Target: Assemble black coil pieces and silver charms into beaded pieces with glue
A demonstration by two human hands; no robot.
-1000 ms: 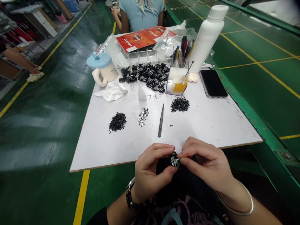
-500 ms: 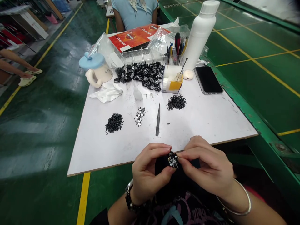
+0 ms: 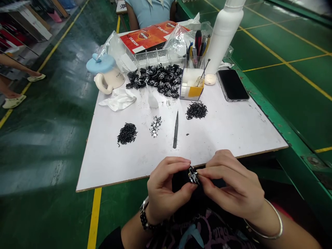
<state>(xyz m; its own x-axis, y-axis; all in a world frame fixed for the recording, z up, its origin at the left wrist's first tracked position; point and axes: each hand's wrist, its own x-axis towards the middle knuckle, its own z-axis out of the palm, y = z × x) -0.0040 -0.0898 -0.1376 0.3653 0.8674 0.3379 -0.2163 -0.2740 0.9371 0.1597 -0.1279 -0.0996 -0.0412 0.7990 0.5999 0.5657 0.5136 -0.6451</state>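
Between thumb and fingers, my left hand [image 3: 168, 190] holds a small black and silver part [image 3: 193, 175] just off the table's front edge. My right hand [image 3: 232, 183] pinches at the right side of that part; whether a smaller piece is between those fingertips cannot be made out. Beyond the hands, dark tweezers [image 3: 175, 130] lie on the white table [image 3: 103, 159]. Small silver pieces [image 3: 155, 126] lie left of the tweezers, with a pile of small black pieces [image 3: 127, 133] farther left. Another black pile [image 3: 196, 110] is to the right. A large heap of black parts [image 3: 160, 79] sits farther back.
A lidded mug [image 3: 111, 77], crumpled tissue [image 3: 119, 99] and small translucent bottle [image 3: 152, 100] stand or lie at the left and middle. Behind are a tool holder [image 3: 192, 84], white bottle [image 3: 223, 38], phone [image 3: 232, 85] and orange box [image 3: 147, 36]. A person [image 3: 150, 14] is beyond.
The view has shifted slightly. Both hands keep their hold at the small part, which looks slightly turned. At the far left, another person's feet have moved apart.
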